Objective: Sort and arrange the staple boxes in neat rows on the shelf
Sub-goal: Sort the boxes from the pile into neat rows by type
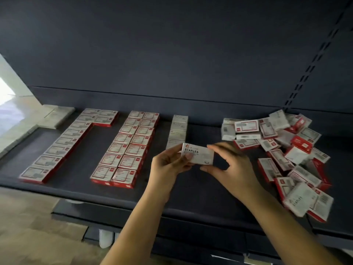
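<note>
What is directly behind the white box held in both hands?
Behind the held white box a single row of white boxes runs to the shelf back; its nearest box is partly covered.

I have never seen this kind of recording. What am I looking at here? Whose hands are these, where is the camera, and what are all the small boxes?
There is no robot. One camera, worn on a person's head, looks down at their two hands. The left hand and right hand together hold one white staple box above a dark shelf. To the left, red-and-white boxes lie in neat rows, and a short white row lies just behind the held box. To the right lies an unsorted pile.
</note>
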Motion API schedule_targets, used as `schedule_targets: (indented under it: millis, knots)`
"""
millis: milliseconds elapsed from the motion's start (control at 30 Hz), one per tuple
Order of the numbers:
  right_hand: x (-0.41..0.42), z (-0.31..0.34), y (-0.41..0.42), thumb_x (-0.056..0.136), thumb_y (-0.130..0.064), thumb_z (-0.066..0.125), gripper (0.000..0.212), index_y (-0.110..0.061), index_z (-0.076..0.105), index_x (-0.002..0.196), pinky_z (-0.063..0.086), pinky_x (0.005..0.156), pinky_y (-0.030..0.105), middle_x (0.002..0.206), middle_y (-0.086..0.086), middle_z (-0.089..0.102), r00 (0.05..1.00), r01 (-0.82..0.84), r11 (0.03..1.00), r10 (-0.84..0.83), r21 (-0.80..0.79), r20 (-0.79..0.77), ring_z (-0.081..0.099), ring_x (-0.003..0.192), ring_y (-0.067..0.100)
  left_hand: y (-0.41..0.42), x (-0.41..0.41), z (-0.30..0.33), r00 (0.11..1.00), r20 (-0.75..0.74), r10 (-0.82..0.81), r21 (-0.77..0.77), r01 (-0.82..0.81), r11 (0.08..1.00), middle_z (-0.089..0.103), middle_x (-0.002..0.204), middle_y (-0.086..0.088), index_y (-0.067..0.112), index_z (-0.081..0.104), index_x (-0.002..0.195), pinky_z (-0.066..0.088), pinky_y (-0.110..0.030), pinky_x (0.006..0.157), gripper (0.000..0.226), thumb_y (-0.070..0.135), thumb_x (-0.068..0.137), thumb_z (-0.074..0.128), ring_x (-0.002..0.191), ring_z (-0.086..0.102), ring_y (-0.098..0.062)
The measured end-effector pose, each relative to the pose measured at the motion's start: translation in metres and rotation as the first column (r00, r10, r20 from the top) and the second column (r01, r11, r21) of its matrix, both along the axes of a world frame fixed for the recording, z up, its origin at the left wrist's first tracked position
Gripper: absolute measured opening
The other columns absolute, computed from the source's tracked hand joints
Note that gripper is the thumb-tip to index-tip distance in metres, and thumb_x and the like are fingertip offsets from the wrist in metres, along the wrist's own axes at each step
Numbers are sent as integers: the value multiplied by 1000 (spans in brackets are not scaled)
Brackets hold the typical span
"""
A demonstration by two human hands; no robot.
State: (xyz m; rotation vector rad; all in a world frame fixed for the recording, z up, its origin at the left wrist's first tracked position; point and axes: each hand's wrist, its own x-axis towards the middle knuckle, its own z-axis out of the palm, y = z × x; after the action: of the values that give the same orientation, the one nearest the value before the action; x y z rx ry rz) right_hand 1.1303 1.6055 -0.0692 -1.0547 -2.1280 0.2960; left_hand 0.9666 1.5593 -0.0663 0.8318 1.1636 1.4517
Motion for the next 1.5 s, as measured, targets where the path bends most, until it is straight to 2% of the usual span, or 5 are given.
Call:
schedule_targets:
  millis: [200, 467, 967, 1167, 1500]
  knots:
    - [-90, 2, -5, 62, -17, 84, 53, 0, 65, 107, 40, 88, 11, 101, 7, 64, 999, -47, 999, 47, 12, -17, 53, 97, 9, -7, -92, 4, 926, -366, 97, 103, -63, 993, 69, 96, 10, 13, 59, 119, 53, -20, 82, 41, 8, 80, 69, 96, 65, -9]
    - [-212, 10, -13, 69, -33, 74, 53, -2, 64, 111, 54, 75, 32, 100, 7, 62, 992, -98, 995, 96, 21, 80, 63, 90, 22, -3, -225, 9, 13, -943, 332, 301, 459, 836, 61, 112, -9, 6, 62, 117, 47, -42, 90, 56, 17, 65, 80, 110, 45, -23]
    - [-396, 3, -23, 74, -11, 75, 50, -4, 59, 121, 42, 92, 39, 115, 8, 59, 955, -190, 981, 179, 25, 236, 52, 110, 26, 1, -453, -8, -211, -950, 231, 147, 349, 925, 70, 91, -10, 4, 71, 99, 56, -40, 64, 52, -1, 50, 87, 78, 68, -30]
    - [-432, 6, -23, 76, -8, 70, 45, -4, 60, 120, 47, 91, 46, 115, 12, 59, 940, -235, 972, 230, -12, 254, 53, 109, 31, 20, -494, -37, -32, -998, -44, -49, 160, 986, 63, 118, -13, 6, 68, 109, 45, -41, 94, 38, -1, 72, 72, 112, 55, -32]
    - [-435, 0, -14, 78, -10, 69, 40, -7, 62, 118, 43, 95, 38, 115, 7, 59, 926, -252, 966, 259, -60, 276, 53, 110, 24, 46, -511, -53, 20, -985, 170, 170, 239, 956, 69, 95, -15, 10, 74, 72, 56, -34, 67, 21, -6, 59, 73, 84, 66, -29]
